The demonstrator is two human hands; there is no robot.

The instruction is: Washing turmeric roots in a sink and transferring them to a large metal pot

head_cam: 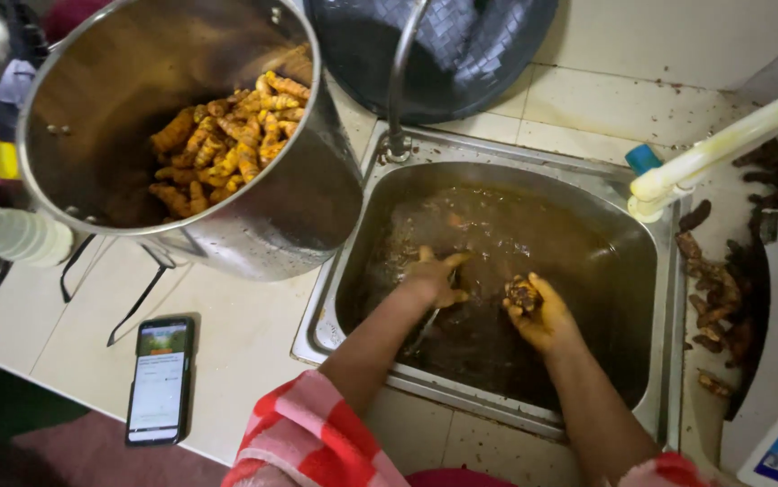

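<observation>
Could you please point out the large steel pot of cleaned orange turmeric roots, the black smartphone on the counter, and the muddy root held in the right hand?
Large steel pot (253, 216): head view, outer wall.
Black smartphone (160, 379): head view, screen centre.
Muddy root (523, 293): head view, its top.

A short red-and-white checked sleeve (303, 433) is worn on the left arm; both forearms are left bare, with yellow-stained fingers (533, 290).
</observation>
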